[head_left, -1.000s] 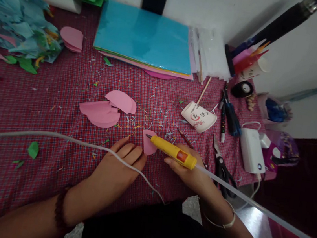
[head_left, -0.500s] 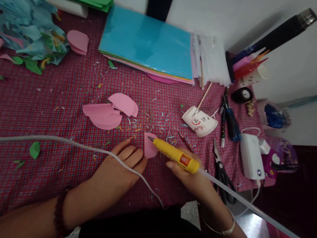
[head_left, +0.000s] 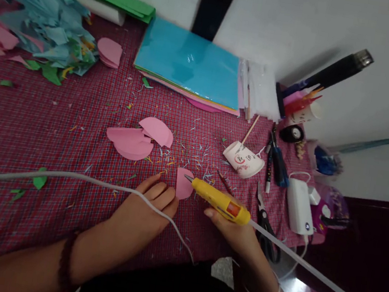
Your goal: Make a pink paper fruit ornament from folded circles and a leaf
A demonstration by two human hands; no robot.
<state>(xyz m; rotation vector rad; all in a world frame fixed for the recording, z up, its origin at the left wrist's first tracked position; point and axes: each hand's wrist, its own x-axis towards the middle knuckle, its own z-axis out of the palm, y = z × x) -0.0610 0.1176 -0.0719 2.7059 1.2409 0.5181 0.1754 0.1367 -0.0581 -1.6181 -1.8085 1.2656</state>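
Gripping the glue gun point(head_left: 219, 201), our right hand point(head_left: 235, 231) aims leftward over pink paper point(head_left: 181, 187); nearer lies our left hand point(head_left: 139, 221), hold unclear.

Table point(head_left: 36, 129) in red checked cloth point(head_left: 80, 151) carries: blue-topped stack point(head_left: 192, 62), twelve o'clock; paper cup point(head_left: 244, 160), three; scissors point(head_left: 262, 215), four; pink paper piece point(head_left: 182, 188), six; crumpled paper point(head_left: 48, 19), ten.

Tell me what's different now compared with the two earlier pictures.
The yellow glue gun in the right hand has drawn back slightly rightward, its tip now farther from the small pink piece's upper-left corner. The camera view has tilted too. Nothing was taken up or let go. The left hand stays by that piece's lower edge; the paper cup lies as before.
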